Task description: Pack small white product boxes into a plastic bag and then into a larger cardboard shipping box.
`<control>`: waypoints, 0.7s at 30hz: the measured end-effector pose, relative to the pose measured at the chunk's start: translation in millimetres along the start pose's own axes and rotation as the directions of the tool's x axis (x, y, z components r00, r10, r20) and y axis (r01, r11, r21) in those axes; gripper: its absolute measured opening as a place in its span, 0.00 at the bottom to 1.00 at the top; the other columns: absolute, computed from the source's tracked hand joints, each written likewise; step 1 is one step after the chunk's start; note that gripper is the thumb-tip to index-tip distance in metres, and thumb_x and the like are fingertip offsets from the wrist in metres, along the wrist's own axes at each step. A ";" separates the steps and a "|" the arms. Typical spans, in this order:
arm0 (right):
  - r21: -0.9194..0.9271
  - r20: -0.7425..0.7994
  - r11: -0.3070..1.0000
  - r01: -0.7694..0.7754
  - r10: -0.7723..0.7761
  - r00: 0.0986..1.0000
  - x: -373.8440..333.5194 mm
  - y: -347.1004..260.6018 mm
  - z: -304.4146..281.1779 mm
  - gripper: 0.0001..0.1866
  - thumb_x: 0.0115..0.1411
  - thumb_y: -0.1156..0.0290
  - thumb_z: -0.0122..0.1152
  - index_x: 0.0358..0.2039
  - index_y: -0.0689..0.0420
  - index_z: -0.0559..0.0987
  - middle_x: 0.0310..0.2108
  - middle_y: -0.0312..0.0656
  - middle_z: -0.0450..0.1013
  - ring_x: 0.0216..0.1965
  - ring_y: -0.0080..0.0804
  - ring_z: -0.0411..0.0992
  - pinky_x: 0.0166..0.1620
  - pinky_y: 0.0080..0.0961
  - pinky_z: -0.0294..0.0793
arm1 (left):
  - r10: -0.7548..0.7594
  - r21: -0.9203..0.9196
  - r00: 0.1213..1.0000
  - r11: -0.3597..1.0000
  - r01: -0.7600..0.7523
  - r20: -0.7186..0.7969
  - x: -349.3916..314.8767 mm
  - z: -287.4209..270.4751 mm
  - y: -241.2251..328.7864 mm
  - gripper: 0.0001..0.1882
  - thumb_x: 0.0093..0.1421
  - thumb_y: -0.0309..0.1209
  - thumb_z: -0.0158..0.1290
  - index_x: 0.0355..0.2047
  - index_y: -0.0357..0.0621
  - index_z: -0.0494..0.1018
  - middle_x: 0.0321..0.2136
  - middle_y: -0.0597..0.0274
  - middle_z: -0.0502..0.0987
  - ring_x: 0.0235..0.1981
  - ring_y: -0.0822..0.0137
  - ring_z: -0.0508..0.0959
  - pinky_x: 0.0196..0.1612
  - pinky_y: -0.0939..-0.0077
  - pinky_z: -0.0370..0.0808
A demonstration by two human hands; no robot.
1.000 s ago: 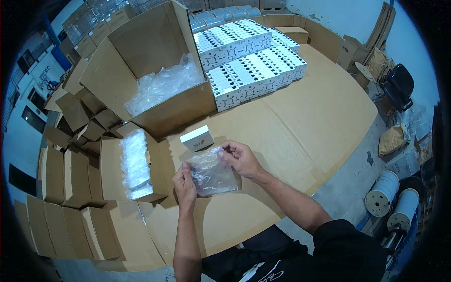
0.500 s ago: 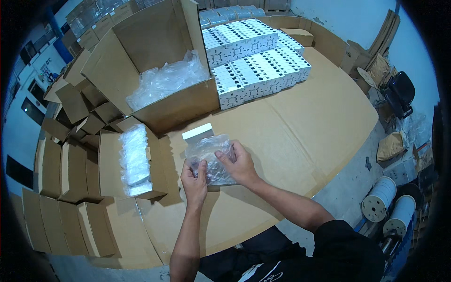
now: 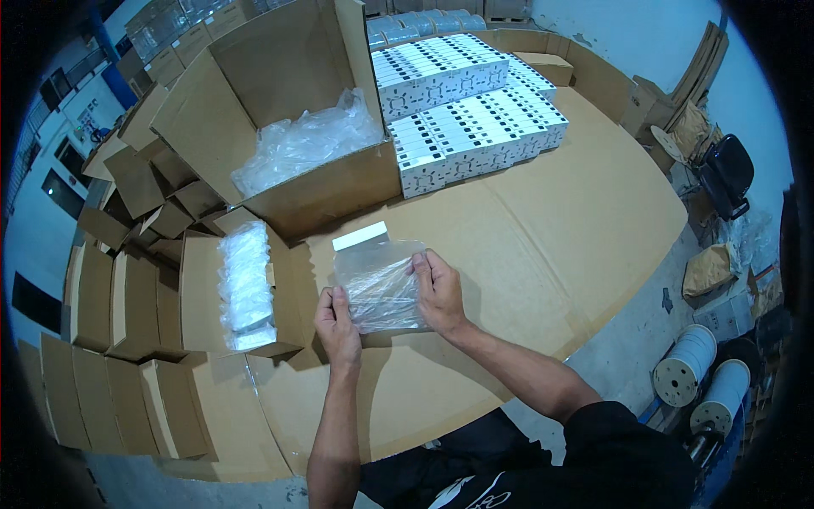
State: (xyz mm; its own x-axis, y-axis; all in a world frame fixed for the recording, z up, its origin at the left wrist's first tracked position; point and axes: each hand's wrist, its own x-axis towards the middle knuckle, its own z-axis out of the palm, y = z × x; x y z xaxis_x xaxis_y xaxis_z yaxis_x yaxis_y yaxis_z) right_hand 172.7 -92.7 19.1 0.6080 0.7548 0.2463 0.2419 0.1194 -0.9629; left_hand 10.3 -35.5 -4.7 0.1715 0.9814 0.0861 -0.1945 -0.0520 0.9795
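Between my hands, a clear plastic bag (image 3: pixel 381 284) is stretched taut above the cardboard-covered table. My left hand (image 3: pixel 339 329) pinches its lower left edge, and my right hand (image 3: pixel 439 293) grips its right edge with curled fingers. I cannot tell whether anything is inside the bag. Just beyond it lies a small white box (image 3: pixel 359 236), partly covered by the bag's far edge. To the left of my hands, an open carton (image 3: pixel 288 318) holds a row of items wrapped in clear plastic (image 3: pixel 246 284).
A large open carton (image 3: pixel 331 191) behind holds a heap of clear plastic bags (image 3: pixel 309 140). Stacked white printed boxes (image 3: pixel 483 131) stand at the back. Many empty brown cartons (image 3: pixel 136 297) crowd the left side. White cable spools (image 3: pixel 685 365) sit on the floor at right.
The crumpled bag has been pulled flat and taut. My left hand has moved slightly left and my right hand slightly right, spreading apart.
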 end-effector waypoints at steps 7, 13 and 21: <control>-0.044 0.091 0.999 -0.008 0.012 0.996 -2.3 -4.3 -4.5 0.20 0.75 0.61 0.49 0.31 0.63 0.75 0.18 0.44 0.67 0.21 0.25 0.66 0.27 0.32 0.66 | -0.011 -0.076 0.999 0.997 0.008 -0.043 -2.8 11.7 17.7 0.17 0.74 0.41 0.48 0.33 0.42 0.71 0.25 0.75 0.68 0.26 0.83 0.65 0.28 0.82 0.64; -0.065 0.180 0.998 0.018 -0.006 0.984 -7.0 -12.9 -0.4 0.17 0.71 0.63 0.56 0.30 0.64 0.76 0.17 0.45 0.70 0.20 0.23 0.67 0.25 0.29 0.67 | 0.117 0.267 0.992 0.958 -0.101 -0.047 -0.8 4.9 6.0 0.19 0.74 0.41 0.47 0.32 0.38 0.73 0.24 0.72 0.69 0.27 0.79 0.66 0.30 0.79 0.65; 0.030 0.113 0.995 0.100 -0.103 0.988 -6.9 0.1 3.2 0.14 0.69 0.67 0.59 0.31 0.65 0.76 0.18 0.46 0.71 0.21 0.21 0.66 0.26 0.27 0.67 | 0.190 0.308 0.969 0.942 -0.134 -0.157 -1.5 10.0 12.3 0.23 0.76 0.44 0.43 0.32 0.36 0.74 0.23 0.70 0.69 0.27 0.78 0.65 0.30 0.77 0.64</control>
State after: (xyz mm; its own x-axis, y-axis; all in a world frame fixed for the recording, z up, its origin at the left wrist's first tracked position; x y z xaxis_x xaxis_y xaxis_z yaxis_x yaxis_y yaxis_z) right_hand 166.1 -95.8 16.9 0.4906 0.8065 0.3298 0.2783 0.2136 -0.9364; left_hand 17.4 -39.5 9.0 -0.0223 0.9704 0.2406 0.0917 -0.2376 0.9670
